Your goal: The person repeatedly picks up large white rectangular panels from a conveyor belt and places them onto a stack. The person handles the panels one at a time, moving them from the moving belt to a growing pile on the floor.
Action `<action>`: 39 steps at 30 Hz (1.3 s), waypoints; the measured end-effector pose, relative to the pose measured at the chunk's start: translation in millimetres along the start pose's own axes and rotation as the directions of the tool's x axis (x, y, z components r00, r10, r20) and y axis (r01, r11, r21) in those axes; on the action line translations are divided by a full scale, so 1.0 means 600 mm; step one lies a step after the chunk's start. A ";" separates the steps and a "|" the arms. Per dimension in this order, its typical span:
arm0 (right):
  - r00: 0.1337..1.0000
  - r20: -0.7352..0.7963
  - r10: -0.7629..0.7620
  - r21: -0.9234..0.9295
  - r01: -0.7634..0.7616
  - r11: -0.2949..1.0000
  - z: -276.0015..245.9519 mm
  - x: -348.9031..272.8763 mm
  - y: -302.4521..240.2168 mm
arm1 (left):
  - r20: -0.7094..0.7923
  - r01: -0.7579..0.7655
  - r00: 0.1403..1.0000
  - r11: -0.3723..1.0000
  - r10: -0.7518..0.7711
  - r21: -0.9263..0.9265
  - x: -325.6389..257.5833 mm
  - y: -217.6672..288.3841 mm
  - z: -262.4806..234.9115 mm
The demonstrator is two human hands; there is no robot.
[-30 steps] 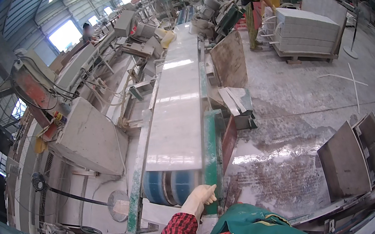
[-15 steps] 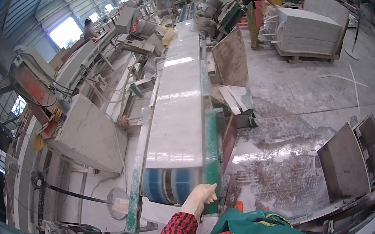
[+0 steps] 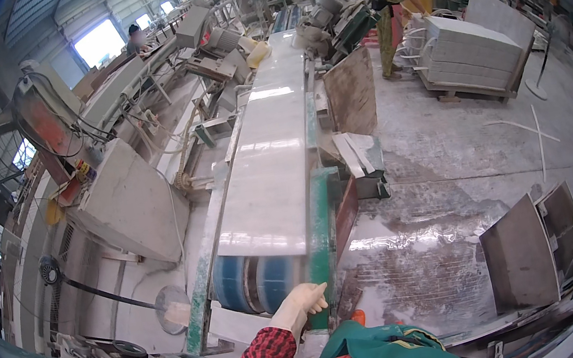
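Observation:
A pale, glove-covered hand, my left hand [image 3: 303, 302], reaches from a red checked sleeve to the near end of the conveyor. It lies against the green side rail [image 3: 323, 262], its fingers curled; whether anything is inside them is hidden. Just left of it are the conveyor's blue rollers [image 3: 276, 283], the right one blurred. Above them a long, glossy white stone slab [image 3: 264, 204] covers the conveyor bed and stretches away from me. My right hand is out of view.
On the left are a tilted grey panel [image 3: 134, 202] and a round-based stand [image 3: 172, 307]. Brown boards [image 3: 520, 255] lean at the right. Farther back, a person [image 3: 391, 11] bends beside stacked white slabs [image 3: 470, 44]. Another person [image 3: 135, 42] is at the far left. Motors [image 3: 328, 8] flank the conveyor.
The view has shifted slightly, moving the scene a little leftward. My left hand keeps its place at the rail. The person near the stack leans slightly differently.

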State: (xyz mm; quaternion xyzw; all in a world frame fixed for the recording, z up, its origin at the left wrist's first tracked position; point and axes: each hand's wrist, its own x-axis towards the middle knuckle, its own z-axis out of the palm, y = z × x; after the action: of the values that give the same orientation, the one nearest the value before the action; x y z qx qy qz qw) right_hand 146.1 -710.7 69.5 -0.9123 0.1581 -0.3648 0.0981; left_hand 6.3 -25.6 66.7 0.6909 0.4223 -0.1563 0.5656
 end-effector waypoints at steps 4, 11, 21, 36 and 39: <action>1.000 0.021 0.018 0.035 -0.019 0.999 -0.020 0.008 -0.012 | 0.047 0.020 0.999 1.000 -0.019 -0.017 0.007 -0.002 -0.002; 0.837 0.336 0.431 0.301 -0.530 0.793 -0.067 0.009 -0.111 | 0.081 0.006 0.997 1.000 -0.006 0.002 0.008 0.000 -0.010; 0.493 0.837 -0.238 0.547 -0.729 0.410 0.093 -0.044 -0.344 | 0.240 -0.063 0.945 0.844 0.222 -0.533 -0.014 0.081 0.075; 0.040 -0.039 -0.998 0.965 0.259 -0.027 -0.057 -0.071 -0.834 | -0.215 -0.314 0.914 0.263 0.345 -0.912 -0.113 0.133 0.037; 0.035 0.149 -0.988 0.952 0.264 0.153 -0.025 -0.058 -0.781 | -0.329 -0.364 0.923 0.179 0.197 -0.914 -0.100 0.059 -0.012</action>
State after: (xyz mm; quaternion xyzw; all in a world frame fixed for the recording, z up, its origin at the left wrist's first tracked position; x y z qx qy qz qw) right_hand 213.3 -263.0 196.0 -0.7619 -0.5668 0.0879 0.3009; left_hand -4.3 -43.4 133.4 0.2694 0.3306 0.2903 0.8567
